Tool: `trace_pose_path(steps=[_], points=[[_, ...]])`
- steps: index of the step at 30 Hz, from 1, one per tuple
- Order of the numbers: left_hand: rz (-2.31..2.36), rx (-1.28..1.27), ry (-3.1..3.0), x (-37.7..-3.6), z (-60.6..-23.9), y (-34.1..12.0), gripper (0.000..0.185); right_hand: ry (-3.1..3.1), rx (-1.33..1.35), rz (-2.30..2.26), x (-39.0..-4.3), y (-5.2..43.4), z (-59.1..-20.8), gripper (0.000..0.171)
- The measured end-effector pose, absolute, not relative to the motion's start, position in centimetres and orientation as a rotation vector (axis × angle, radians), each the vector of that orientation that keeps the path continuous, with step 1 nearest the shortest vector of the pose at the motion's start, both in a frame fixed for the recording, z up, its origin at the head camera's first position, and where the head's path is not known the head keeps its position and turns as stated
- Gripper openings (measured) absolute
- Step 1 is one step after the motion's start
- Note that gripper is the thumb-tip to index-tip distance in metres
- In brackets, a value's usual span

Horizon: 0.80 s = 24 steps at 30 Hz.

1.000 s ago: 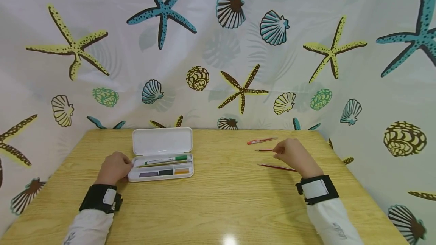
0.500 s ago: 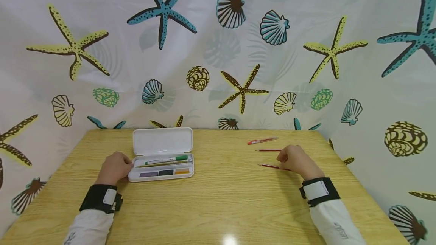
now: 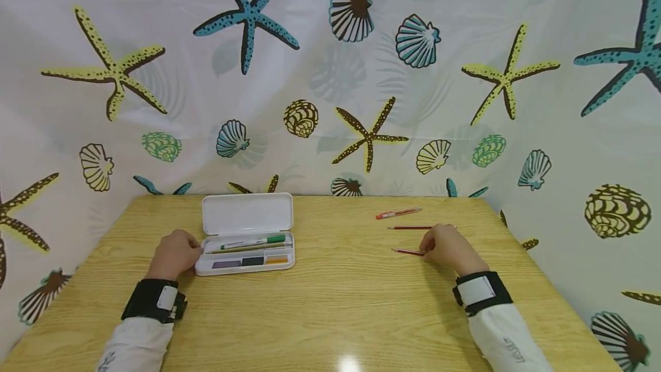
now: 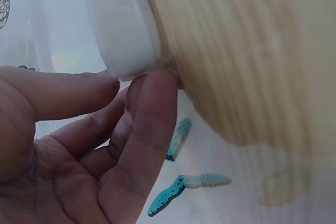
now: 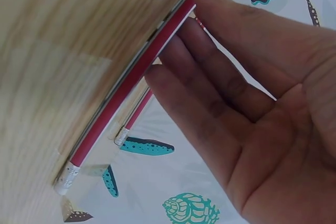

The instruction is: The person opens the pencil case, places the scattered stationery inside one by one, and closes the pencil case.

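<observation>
My left hand (image 3: pixel 174 254) pinches the left end of a white pencil case (image 3: pixel 201 267), thumb on one side and fingers on the other. In the left wrist view, the case's rounded end (image 4: pixel 126 51) sits between thumb and forefinger. Its lid (image 3: pixel 248 215) stands up behind it. On the right, my right hand (image 3: pixel 451 248) pinches the nearer red pencil (image 3: pixel 408 252) along its shaft. The right wrist view shows that pencil (image 5: pixel 126 87) close along the tabletop, its white eraser end beyond the fingers. Another red pencil (image 3: pixel 410 228) lies just behind.
Inside the case lie a green-capped marker (image 3: pixel 253 243), a thin gold-coloured stick (image 3: pixel 245 250) and purple, black (image 3: pixel 252 261) and orange blocks. An orange-red pen (image 3: pixel 399 213) lies farther back on the wooden table (image 3: pixel 330 303). A patterned cloth (image 3: pixel 320 73) hangs behind and at both sides.
My right hand has drawn back from the farther pencil to the nearer one, then slid slightly left along it and closed on it. The left hand stays at the case.
</observation>
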<state>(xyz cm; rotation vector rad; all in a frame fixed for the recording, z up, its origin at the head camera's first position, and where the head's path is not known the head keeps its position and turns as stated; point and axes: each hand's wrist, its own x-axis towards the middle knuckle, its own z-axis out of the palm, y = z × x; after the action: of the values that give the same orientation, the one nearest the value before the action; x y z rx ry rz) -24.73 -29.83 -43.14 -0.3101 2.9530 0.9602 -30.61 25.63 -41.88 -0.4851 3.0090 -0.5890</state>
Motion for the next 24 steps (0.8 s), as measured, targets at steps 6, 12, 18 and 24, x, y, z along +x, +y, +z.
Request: trace_pose_path(steps=[6,12,18,24], points=[[0.974,-0.298,2.957,-24.6,-43.0,-29.8,0.024,3.018,-0.488,-0.575,-30.9,25.8,-42.4,0.014],[0.99,-0.298,2.95,-24.6,-43.0,-29.7,0.025,3.034,-0.537,-0.587,-31.1,26.2,-42.8,0.017],[0.994,-0.314,2.938,-24.6,-43.0,-29.7,0.026,3.045,-0.554,-0.586,-31.3,26.5,-43.0,0.017],[0.986,-0.323,2.941,-24.6,-43.1,-29.8,0.025,3.042,-0.531,-0.585,-31.5,26.5,-43.2,0.018]])
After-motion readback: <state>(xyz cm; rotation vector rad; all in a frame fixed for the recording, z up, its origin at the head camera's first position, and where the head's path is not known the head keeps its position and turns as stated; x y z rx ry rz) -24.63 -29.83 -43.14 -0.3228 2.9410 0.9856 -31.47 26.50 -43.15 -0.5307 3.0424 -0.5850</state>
